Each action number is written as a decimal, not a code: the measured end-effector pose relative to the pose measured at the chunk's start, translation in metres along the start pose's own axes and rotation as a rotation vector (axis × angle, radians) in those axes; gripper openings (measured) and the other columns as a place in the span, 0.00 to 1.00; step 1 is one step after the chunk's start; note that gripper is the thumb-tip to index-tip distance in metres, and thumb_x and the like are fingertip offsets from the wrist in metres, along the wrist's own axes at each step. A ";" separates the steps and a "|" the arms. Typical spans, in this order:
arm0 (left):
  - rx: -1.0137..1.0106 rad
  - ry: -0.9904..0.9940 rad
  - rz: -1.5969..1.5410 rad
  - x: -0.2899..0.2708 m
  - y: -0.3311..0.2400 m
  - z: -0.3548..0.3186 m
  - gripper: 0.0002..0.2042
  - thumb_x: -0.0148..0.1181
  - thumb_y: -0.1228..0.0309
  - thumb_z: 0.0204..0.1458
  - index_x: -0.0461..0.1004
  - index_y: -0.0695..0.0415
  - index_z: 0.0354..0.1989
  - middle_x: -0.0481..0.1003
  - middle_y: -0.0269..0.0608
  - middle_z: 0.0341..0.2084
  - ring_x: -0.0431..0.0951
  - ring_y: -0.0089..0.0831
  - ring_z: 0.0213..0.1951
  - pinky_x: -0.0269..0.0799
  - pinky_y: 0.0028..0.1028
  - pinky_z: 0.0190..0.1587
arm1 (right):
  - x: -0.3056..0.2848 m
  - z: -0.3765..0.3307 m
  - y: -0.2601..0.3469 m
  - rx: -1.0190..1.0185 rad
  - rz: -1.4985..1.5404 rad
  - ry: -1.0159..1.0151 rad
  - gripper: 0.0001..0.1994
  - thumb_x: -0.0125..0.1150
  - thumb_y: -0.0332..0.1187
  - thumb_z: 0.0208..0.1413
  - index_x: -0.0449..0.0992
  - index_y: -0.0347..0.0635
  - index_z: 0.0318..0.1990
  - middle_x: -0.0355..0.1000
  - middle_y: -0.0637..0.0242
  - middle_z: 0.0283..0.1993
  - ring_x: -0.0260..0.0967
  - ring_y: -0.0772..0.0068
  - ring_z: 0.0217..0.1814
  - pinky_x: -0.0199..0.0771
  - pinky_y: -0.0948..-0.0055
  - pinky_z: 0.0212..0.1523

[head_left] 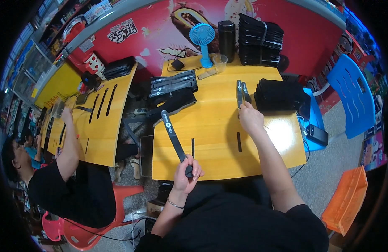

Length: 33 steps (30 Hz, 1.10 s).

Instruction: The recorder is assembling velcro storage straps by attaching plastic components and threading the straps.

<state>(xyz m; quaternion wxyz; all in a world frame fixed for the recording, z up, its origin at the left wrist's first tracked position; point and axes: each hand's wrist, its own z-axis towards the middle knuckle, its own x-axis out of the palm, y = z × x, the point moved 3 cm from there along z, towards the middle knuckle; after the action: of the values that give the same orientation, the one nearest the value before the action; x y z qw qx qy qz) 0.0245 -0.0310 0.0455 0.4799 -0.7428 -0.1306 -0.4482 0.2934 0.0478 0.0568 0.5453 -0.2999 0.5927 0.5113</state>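
My left hand (185,175) is closed around the lower end of a black strap (174,137) with a rounded tip and white print. The strap stands up from the fist, tilted to the left, over the near part of the yellow table (215,122). Farther out on the right, my right hand (251,119) has its fingers closed at the lower ends of a pair of similar straps (239,89). The fingertips there are partly hidden. Two short dark strips, one left (193,148) and one right (239,142), lie on the tabletop between my arms.
Bundled straps (173,86) lie at the back left, black stacks (278,94) at the right. Behind stand a blue fan (202,35), a clear cup (220,63), a dark bottle (226,40) and wrapped black packs (260,40). A person (72,185) works at a table on the left.
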 end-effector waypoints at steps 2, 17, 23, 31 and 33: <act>-0.008 0.000 0.016 0.000 0.002 -0.001 0.12 0.36 0.60 0.61 0.56 0.50 0.26 0.62 0.32 0.14 0.60 0.22 0.15 0.62 0.27 0.30 | 0.008 0.004 -0.002 -0.006 -0.024 0.031 0.13 0.47 0.37 0.56 0.73 0.40 0.41 0.69 0.61 0.50 0.72 0.55 0.42 0.71 0.60 0.42; -0.017 -0.056 0.025 0.004 0.008 -0.001 0.14 0.35 0.54 0.61 0.58 0.49 0.29 0.58 0.29 0.13 0.57 0.20 0.15 0.57 0.25 0.27 | 0.018 -0.007 -0.005 -0.105 -0.051 0.003 0.11 0.44 0.36 0.56 0.73 0.43 0.39 0.68 0.65 0.53 0.73 0.65 0.42 0.73 0.66 0.40; -0.021 0.033 -0.088 0.006 0.007 -0.002 0.18 0.34 0.48 0.59 0.59 0.50 0.32 0.60 0.31 0.17 0.57 0.20 0.16 0.56 0.24 0.26 | -0.012 -0.023 0.006 -0.175 0.061 -0.107 0.13 0.47 0.36 0.56 0.73 0.40 0.42 0.71 0.63 0.49 0.72 0.58 0.41 0.72 0.65 0.40; 0.076 0.063 -0.034 0.020 0.003 0.002 0.13 0.41 0.71 0.60 0.56 0.55 0.53 0.64 0.44 0.43 0.71 0.34 0.42 0.73 0.32 0.46 | -0.060 -0.103 0.041 -0.343 0.615 0.123 0.13 0.51 0.33 0.56 0.73 0.45 0.48 0.70 0.56 0.24 0.70 0.60 0.26 0.67 0.68 0.27; 0.132 0.029 0.067 0.032 0.000 0.005 0.15 0.46 0.70 0.59 0.57 0.55 0.53 0.65 0.45 0.45 0.73 0.33 0.40 0.74 0.29 0.43 | -0.063 -0.121 0.053 -0.339 0.618 0.104 0.13 0.51 0.32 0.56 0.73 0.45 0.48 0.69 0.57 0.23 0.69 0.60 0.25 0.67 0.68 0.27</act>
<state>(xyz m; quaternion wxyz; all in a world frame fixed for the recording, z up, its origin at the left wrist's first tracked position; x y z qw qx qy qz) 0.0457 -0.0343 0.0704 0.5447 -0.7068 -0.1279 -0.4329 0.2185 -0.0618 0.1170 0.2765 -0.2185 0.5890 0.7272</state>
